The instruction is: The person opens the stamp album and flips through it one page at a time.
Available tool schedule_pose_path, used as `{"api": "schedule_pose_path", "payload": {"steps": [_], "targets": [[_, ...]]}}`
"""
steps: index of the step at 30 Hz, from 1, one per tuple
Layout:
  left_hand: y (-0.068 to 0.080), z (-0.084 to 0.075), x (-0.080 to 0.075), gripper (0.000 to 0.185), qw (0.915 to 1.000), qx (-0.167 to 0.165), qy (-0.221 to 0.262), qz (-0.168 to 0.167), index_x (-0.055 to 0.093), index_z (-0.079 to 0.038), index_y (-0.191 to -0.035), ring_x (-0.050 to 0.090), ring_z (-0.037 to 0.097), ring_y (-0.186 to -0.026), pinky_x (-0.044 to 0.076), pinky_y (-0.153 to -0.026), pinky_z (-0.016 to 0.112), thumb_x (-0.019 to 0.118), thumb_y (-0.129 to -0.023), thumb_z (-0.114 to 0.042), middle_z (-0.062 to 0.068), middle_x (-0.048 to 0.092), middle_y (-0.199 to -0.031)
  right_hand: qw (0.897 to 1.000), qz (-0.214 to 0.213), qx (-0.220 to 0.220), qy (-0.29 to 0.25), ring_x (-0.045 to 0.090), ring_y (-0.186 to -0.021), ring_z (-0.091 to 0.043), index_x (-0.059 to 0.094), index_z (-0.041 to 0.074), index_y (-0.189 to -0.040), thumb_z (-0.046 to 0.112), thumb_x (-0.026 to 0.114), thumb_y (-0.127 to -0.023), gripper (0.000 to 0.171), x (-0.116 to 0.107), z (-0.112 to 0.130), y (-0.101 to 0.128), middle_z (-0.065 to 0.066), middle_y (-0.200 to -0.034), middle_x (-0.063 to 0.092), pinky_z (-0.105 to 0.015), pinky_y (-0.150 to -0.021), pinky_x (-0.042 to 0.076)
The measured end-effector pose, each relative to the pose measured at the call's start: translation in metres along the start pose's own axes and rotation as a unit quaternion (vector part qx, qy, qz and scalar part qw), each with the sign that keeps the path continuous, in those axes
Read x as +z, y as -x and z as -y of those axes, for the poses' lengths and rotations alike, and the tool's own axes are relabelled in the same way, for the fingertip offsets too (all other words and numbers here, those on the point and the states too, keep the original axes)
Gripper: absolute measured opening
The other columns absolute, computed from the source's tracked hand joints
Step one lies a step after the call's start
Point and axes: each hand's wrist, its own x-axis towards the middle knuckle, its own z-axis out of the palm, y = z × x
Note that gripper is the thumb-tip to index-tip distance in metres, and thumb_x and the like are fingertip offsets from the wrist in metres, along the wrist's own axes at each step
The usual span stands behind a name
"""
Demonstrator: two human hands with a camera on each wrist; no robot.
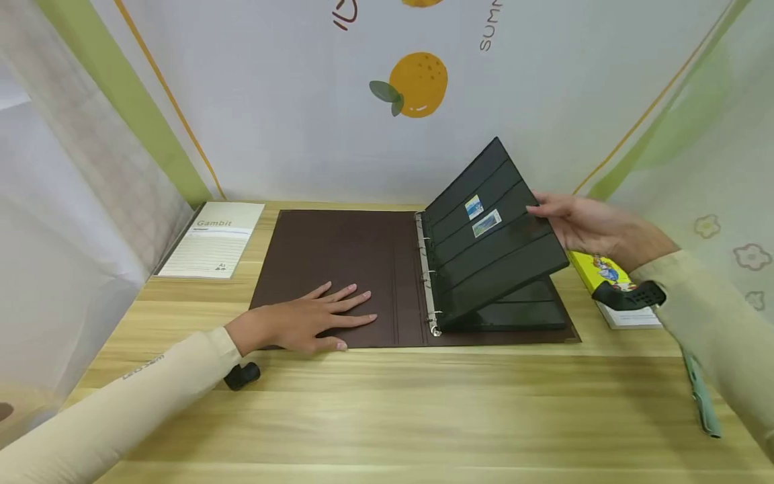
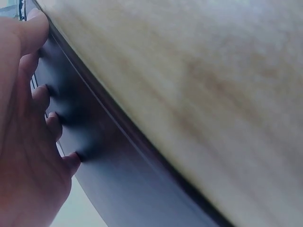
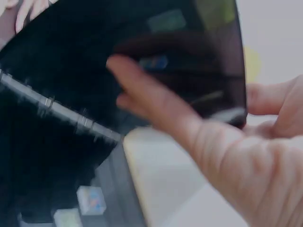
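Brown ring binder (image 1: 338,242) lies open on the bench (image 1: 387,410), roughly centre, w/ its bare inside cover on the L & black stock pages on the R. One black page (image 1: 502,252) is lifted at a slant off the metal ring strip (image 1: 425,275); more black sheets (image 1: 520,309) lie flat under it. Two small stamps (image 1: 486,223) sit in the raised page's strips, close tog., one a bit higher.

R hand (image 1: 595,225) has the raised page pinched at its outer edge, thumb on the face turned to the person. L hand (image 1: 308,319) holds nothing: it rests palm-down on the L inside cover nr the front edge, fingers straight & spread; L wrist cam has its fingertips touching the cover.

Further out: "Gambit" notepad (image 1: 210,240) on the bench, L of the binder. On the R, a yellow book (image 1: 605,270), partly hidden by the R wrist, & a pale-green strip (image 1: 703,396) nr the sleeve. Behind, white cloth (image 1: 290,128) w/ an orange print (image 1: 419,85).
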Motion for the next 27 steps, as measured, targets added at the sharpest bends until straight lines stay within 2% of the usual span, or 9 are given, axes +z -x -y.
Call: {"api": "schedule_pose_path", "payload": {"steps": [3,6,8,13,15,19,23,25,27], "targets": [[-0.002,-0.001,0.0,0.061,1.0,0.0,-0.001,0.001,0.023,-0.032,-0.162,0.002,0.033,-0.16,0.001,-0.126,0.063,0.044,-0.107,-0.047,0.004,0.004,-0.172,0.996,-0.026,0.034,0.075,0.074,-0.092,-0.011,-0.026,0.032,-0.157,0.009,0.037,-0.11,0.082,0.027,0.019,-0.008,0.003,-0.164,0.033,-0.032,-0.086,0.061],[-0.003,-0.003,-0.001,0.061,0.9999,-0.002,-0.004,0.01,0.021,-0.032,-0.162,0.001,0.032,-0.16,0.001,-0.126,0.063,0.044,-0.107,-0.046,0.004,0.003,-0.172,0.982,-0.08,0.063,0.158,0.058,-0.058,-0.002,-0.022,0.031,-0.159,0.014,0.036,-0.11,0.078,0.062,0.029,-0.016,0.005,-0.172,-0.007,-0.021,-0.071,0.059],[-0.003,-0.004,-0.002,0.062,0.9998,-0.004,-0.008,0.018,0.019,-0.032,-0.162,0.0,0.031,-0.16,0.001,-0.126,0.062,0.043,-0.107,-0.047,0.003,0.001,-0.173,0.968,-0.099,0.075,0.219,0.04,-0.047,-0.003,-0.022,0.029,-0.159,0.016,0.037,-0.11,0.078,0.082,0.032,-0.026,0.003,-0.172,-0.005,-0.018,-0.061,0.05],[-0.004,-0.004,-0.002,0.062,0.9993,-0.011,-0.02,0.03,0.017,-0.034,-0.163,-0.002,0.03,-0.16,0.001,-0.126,0.062,0.042,-0.107,-0.048,0.002,-0.001,-0.172,0.949,-0.091,0.096,0.285,0.05,-0.116,-0.012,-0.027,0.028,-0.158,0.018,0.033,-0.111,0.076,0.116,0.025,-0.056,-0.008,-0.166,0.016,-0.033,-0.095,0.047],[-0.004,-0.003,-0.002,0.062,0.9993,-0.011,-0.023,0.029,0.017,-0.034,-0.162,-0.001,0.03,-0.16,0.002,-0.126,0.062,0.042,-0.107,-0.048,0.002,0.0,-0.172,0.95,-0.083,0.103,0.284,0.017,-0.149,-0.021,-0.029,0.028,-0.157,0.017,0.031,-0.111,0.076,0.123,0.02,-0.066,-0.01,-0.17,-0.01,-0.046,-0.118,0.033],[-0.006,-0.002,-0.005,0.062,0.9987,-0.01,-0.039,0.03,0.019,-0.036,-0.162,0.004,0.029,-0.16,0.006,-0.127,0.061,0.043,-0.106,-0.05,0.001,0.003,-0.172,0.951,-0.084,0.096,0.281,0.012,-0.153,-0.028,-0.027,0.027,-0.158,0.017,0.033,-0.111,0.077,0.129,0.011,-0.075,-0.013,-0.169,-0.004,-0.056,-0.122,0.026],[-0.01,-0.007,-0.017,0.063,0.9983,-0.031,-0.031,0.038,0.026,-0.037,-0.16,0.012,0.029,-0.159,0.017,-0.124,0.063,0.049,-0.104,-0.051,0.001,0.013,-0.172,0.958,-0.079,0.08,0.263,0.049,-0.121,-0.025,-0.015,0.023,-0.161,0.017,0.032,-0.111,0.069,0.13,0.005,-0.077,-0.012,-0.146,0.029,-0.049,-0.104,0.048],[-0.015,-0.018,-0.03,0.063,0.9979,-0.051,0.035,0.018,0.03,-0.031,-0.16,0.024,0.027,-0.156,0.027,-0.123,0.058,0.053,-0.103,-0.047,0.003,0.024,-0.169,0.961,-0.07,0.081,0.254,0.051,-0.119,-0.025,-0.011,0.022,-0.161,0.017,0.032,-0.111,0.066,0.132,0.004,-0.078,-0.012,-0.147,0.029,-0.05,-0.105,0.048],[-0.023,-0.037,-0.052,0.062,0.9788,-0.095,0.181,-0.012,0.034,-0.026,-0.159,0.036,0.025,-0.152,0.04,-0.117,0.053,0.054,-0.104,-0.045,0.003,0.032,-0.166,0.964,-0.061,0.082,0.244,0.051,-0.121,-0.027,-0.007,0.023,-0.16,0.017,0.03,-0.111,0.062,0.134,0.004,-0.08,-0.012,-0.146,0.029,-0.055,-0.107,0.046]]}}
